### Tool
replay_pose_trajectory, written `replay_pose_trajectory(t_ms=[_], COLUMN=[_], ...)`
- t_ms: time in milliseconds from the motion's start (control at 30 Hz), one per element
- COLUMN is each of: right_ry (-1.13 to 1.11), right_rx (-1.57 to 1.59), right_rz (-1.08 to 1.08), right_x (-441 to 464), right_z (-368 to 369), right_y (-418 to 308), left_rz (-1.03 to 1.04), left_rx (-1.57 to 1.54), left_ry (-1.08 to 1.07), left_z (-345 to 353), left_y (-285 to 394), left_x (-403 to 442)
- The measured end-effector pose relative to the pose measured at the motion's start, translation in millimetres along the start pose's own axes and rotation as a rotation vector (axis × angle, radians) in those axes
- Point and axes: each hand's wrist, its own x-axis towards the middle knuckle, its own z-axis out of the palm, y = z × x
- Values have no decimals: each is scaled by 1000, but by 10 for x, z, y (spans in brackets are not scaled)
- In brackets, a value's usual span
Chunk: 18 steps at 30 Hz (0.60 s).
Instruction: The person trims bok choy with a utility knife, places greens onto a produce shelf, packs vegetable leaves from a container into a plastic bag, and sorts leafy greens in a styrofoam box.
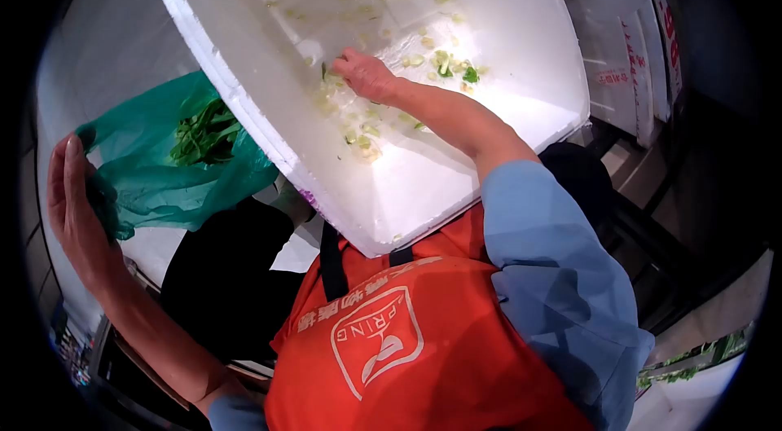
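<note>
Inside a tilted foam box, one hand among scraps; at its side, a green bag

From the head camera, the large white foam box [529, 36] leans against the person's front, its mouth turned toward them, presumably so the arm can reach its floor. The bare right hand [365, 75] is down inside, fingers bunched together near a small green sliver; whether they pinch anything, I cannot tell. Pale, wet-looking vegetable scraps [444, 66] lie scattered around it.

Beyond the left rim, the translucent green plastic bag [167, 201] holds dark green leafy vegetables [205, 134]. The left hand [72, 199] is at its outer side, fingers extended, seemingly to spread the film; I cannot tell whether the film is gripped.

The box wall cuts off part of the bag, and the right forearm crosses above the scraps. A red apron [456, 341] with white print meets the near rim. White foam boxes with red lettering [607, 56] stand to the right.
</note>
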Motion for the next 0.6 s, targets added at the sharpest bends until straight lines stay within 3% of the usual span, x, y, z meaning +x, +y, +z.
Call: replay_pose_trajectory(t_ms=[67, 167, 300, 467, 600], right_ry=[-143, 121, -113, -506, -468], right_rx=[-1, 79, -173, -452, -487], right_rz=[-10, -44, 73, -162, 55], right_x=[-26, -284, -776, -1239, -1328], right_z=[-84, -332, -1037, -1273, -1205], right_y=[40, 296, 789, 1254, 1407], left_rz=[37, -15, 76, 123, 218], left_rx=[49, -4, 80, 181, 285], left_ry=[27, 19, 64, 21, 18], left_z=[4, 7, 79, 68, 19], left_y=[-29, -16, 36, 51, -54], left_x=[-4, -20, -45, -48, -41])
